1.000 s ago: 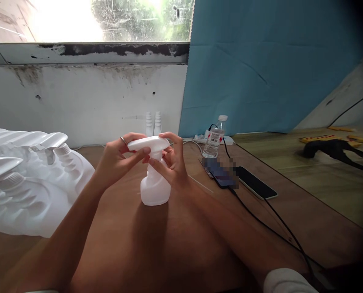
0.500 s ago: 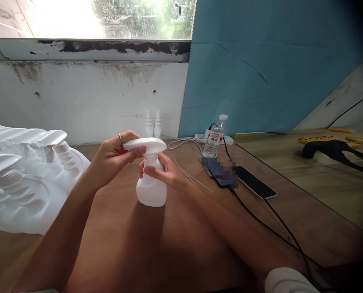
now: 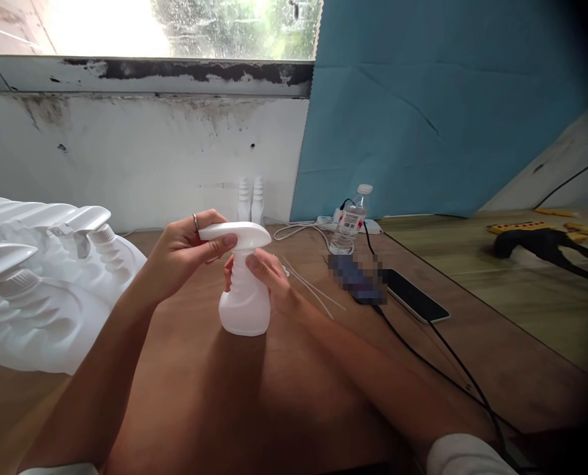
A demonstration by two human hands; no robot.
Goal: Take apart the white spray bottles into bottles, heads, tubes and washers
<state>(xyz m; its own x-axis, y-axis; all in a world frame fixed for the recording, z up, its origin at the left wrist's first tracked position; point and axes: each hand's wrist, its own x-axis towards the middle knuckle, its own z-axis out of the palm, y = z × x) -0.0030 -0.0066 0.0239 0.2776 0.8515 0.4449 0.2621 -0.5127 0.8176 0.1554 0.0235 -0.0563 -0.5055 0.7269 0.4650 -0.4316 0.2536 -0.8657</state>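
A white spray bottle (image 3: 245, 307) stands upright on the brown table in front of me. Its white trigger head (image 3: 237, 233) sits on top of the neck, the long end pointing left. My left hand (image 3: 190, 244), with a ring on one finger, grips the trigger head between thumb and fingers. My right hand (image 3: 269, 274) is wrapped round the bottle's upper part and neck, thumb high near the collar. Some right-hand fingertips show at the bottle's left side; the rest are hidden behind it.
Several white spray bottles (image 3: 76, 284) crowd the left side. Two white ribbed bottles (image 3: 251, 200) stand by the wall. Thin white tubes (image 3: 311, 290) lie to the right, near a clear water bottle (image 3: 348, 227), a blurred phone (image 3: 356, 280) and a black-screened phone (image 3: 415, 295) with cables.
My right thumb has moved up toward the bottle's neck, and the right hand has shifted round to its right side. The left hand keeps its grip on the trigger head.
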